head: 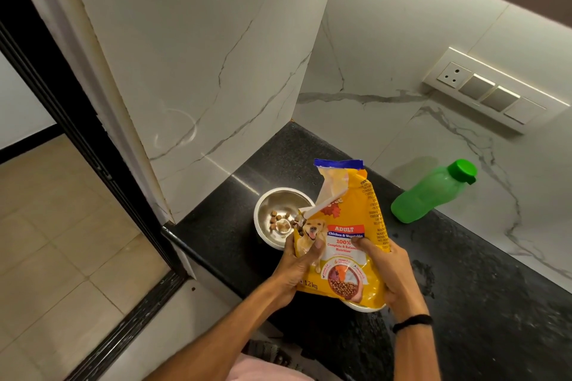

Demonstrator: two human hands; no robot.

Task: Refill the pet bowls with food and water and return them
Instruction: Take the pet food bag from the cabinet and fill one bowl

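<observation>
Both hands clamp a yellow dog food bag (pixel 346 244), glossy crinkled plastic, dog photo and "ADULT" print, blue torn top edge. Left hand (pixel 297 266) grips the lower left corner near the opening, right hand (pixel 390 272) wraps the right side; black band on the right wrist. Bag tilts left over a round steel pet bowl (pixel 278 216) on the black speckled granite counter (pixel 464 288); a few brown kibble pieces (pixel 280 223) lie in the bowl. A second pale bowl rim (pixel 365 307) peeks under the bag. Green translucent plastic bottle (pixel 433 192), capped, stands well apart against the marble-look wall.
</observation>
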